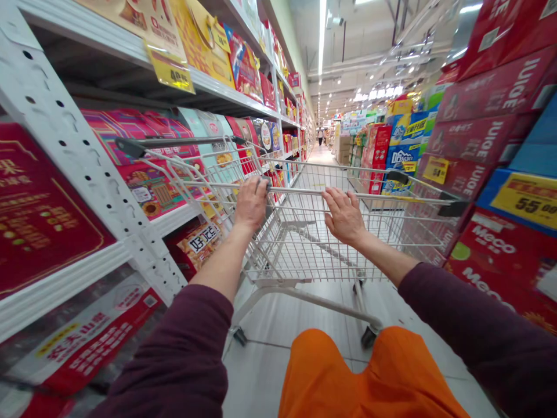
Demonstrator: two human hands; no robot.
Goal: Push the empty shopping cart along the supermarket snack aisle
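Closest to my camera sits an orange cloth (pixel 365 377), soft and bunched, just behind the shopping cart (pixel 300 249). Both forearms reach out over it in plum sleeves: the left sleeve (pixel 174 360) and the right sleeve (pixel 478 331) look like a soft, matte knit, and they end short of the wrists.

On my feed, the hands are well apart and both are clamped on the cart handle (pixel 296 190), a straight metal bar. The left hand (pixel 251 203) curls over the bar, while the right hand (pixel 343 216) sits flatter with its fingers spread and draped across it.

Below the handle, the cart is a basket of thin, shiny wire mesh on a pale tube frame, and I can make out a small dark caster (pixel 369 337) on the pale tile floor (pixel 261 371).

To the left of the cart runs a white steel shelf upright (pixel 87 174), punched with rows of holes and holding glossy boxes in red and bright patterns. To its right rise stacks of red cardboard cartons (pixel 491 128), with a yellow price tag (pixel 526 200) above them. Far beyond the cart, a small figure (pixel 320 136) stands at the end of the aisle, under long ceiling lights (pixel 322 35).
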